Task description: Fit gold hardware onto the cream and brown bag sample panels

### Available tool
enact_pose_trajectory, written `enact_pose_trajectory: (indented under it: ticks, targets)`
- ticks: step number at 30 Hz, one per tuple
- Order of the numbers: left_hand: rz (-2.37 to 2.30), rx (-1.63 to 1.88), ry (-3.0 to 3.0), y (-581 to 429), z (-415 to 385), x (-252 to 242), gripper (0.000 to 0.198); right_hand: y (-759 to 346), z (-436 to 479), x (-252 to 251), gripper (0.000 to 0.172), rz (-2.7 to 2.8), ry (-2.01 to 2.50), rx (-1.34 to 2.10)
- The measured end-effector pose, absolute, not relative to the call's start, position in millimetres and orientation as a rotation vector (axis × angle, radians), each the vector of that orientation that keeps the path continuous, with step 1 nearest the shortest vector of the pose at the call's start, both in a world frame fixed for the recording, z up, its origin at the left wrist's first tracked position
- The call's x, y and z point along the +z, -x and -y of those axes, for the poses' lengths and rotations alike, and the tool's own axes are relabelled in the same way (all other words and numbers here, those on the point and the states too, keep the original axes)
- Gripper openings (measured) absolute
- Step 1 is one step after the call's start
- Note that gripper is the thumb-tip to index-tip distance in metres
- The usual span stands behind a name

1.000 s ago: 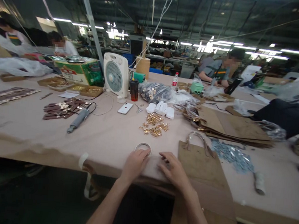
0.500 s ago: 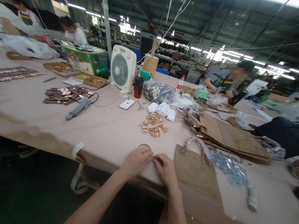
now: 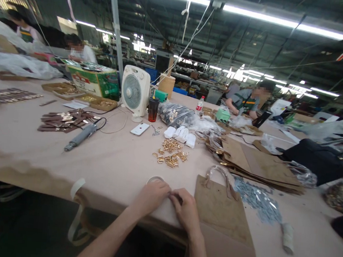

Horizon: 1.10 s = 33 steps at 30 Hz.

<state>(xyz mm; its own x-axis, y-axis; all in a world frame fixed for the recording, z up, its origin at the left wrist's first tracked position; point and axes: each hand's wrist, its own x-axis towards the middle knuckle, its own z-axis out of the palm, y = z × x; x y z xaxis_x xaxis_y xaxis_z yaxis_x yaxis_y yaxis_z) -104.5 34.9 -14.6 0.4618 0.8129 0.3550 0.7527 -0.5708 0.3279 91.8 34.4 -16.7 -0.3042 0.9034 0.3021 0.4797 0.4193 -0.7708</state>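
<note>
My left hand (image 3: 151,196) rests on a roll of clear tape (image 3: 154,179) at the near edge of the table (image 3: 114,163), covering most of it. My right hand (image 3: 185,209) lies right beside it with curled fingers, its fingertips touching the left hand's fingertips at the tape. What the fingers pinch is hidden. A brown paper bag (image 3: 220,208) with clear handles lies flat just right of my right hand. A heap of small gold metal clips (image 3: 171,152) sits a little beyond the hands.
Farther off on the table are a white fan (image 3: 135,90), a phone (image 3: 139,129), a dark cup (image 3: 153,109), a grey electric screwdriver (image 3: 80,136), brown straps (image 3: 61,119), stacked paper bags (image 3: 255,162) and silver bits (image 3: 257,198). People work at the far side.
My two hands have drawn together until their fingertips meet at the tape roll. The camera view has shifted slightly up and to the left.
</note>
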Motion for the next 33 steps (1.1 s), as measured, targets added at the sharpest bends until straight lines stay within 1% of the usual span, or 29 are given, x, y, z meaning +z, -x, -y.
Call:
enact_pose_trajectory:
  ticks: [7, 14, 19, 21, 23, 24, 26, 29, 30, 33]
  targets:
    - [-1.388, 0.722, -2.420, 106.6, -37.7, -7.7, 0.018, -90.3, -36.5, -18.6, 0.010, 1.988, 1.180, 0.678]
    - [-1.426, 0.730, -2.322, 107.2, -34.6, -5.6, 0.015, -87.9, -32.8, -20.1, 0.019, 2.112, 1.053, 0.425]
    - [-1.569, 0.725, -2.324, 98.5, -35.3, -8.5, 0.015, -82.9, -27.7, -20.2, 0.021, 2.136, 0.811, 0.614]
    - [-1.548, 0.683, -2.439, 98.2, -35.7, -8.5, 0.016, -85.2, -27.1, -19.8, 0.015, 1.964, 0.824, 0.675]
    - [-1.472, 0.618, -2.586, 106.5, -36.8, -7.9, 0.017, -91.5, -28.4, -21.1, 0.009, 1.658, 0.916, 0.704]
    - [-1.443, 0.592, -2.637, 114.9, -38.0, -7.5, 0.016, -95.8, -29.7, -22.6, 0.009, 1.480, 0.962, 0.721]
    - [-1.451, 0.599, -2.669, 140.8, -42.4, -6.4, 0.019, -104.7, -33.0, -26.7, 0.017, 1.123, 0.984, 0.798]
    - [-1.587, 0.681, -2.620, 195.7, -53.9, -3.6, 0.042, -116.1, -37.9, -31.4, 0.028, 0.683, 0.821, 0.977]
    - [-1.634, 0.687, -2.604, 215.4, -58.5, -2.5, 0.047, -119.0, -39.3, -31.8, 0.030, 0.577, 0.748, 1.029]
    - [-1.740, 0.659, -2.556, 267.6, -71.0, -0.3, 0.041, -125.9, -42.2, -30.4, 0.031, 0.366, 0.594, 1.125]
